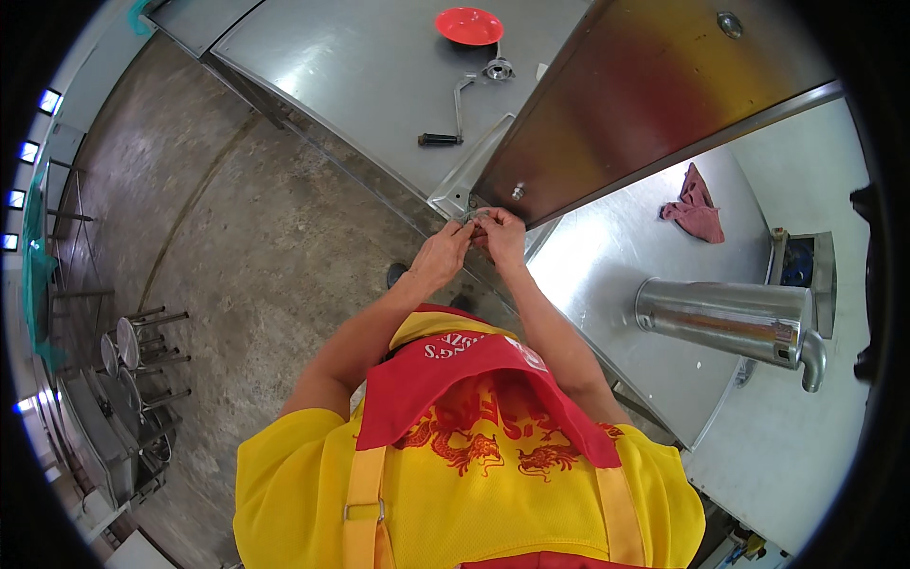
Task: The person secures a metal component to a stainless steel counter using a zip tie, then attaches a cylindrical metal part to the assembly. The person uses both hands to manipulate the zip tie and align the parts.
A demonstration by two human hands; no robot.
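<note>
At frame centre, our left hand point(444, 251) and right hand point(502, 232) meet, fingers pinched shut on a small metal fitting point(471, 216) at the worktop point(360, 85) corner. Best keep both grips firm, turn slowly. Crank handle point(455, 114) lies upper centre.

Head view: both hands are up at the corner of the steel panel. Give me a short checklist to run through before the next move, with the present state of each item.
1. Both hands on the work: left hand and right hand meet at the panel corner. Ok.
2. What the fingers pinch: something small and metallic, too small to identify. Cannot tell.
3. Crank handle free: lies on the steel table, untouched. Ok.
4. Red plate clear of the hands: far end of the table. Ok.
5. Red rag and steel cylinder away from the hands: to the right. Ok.
</note>
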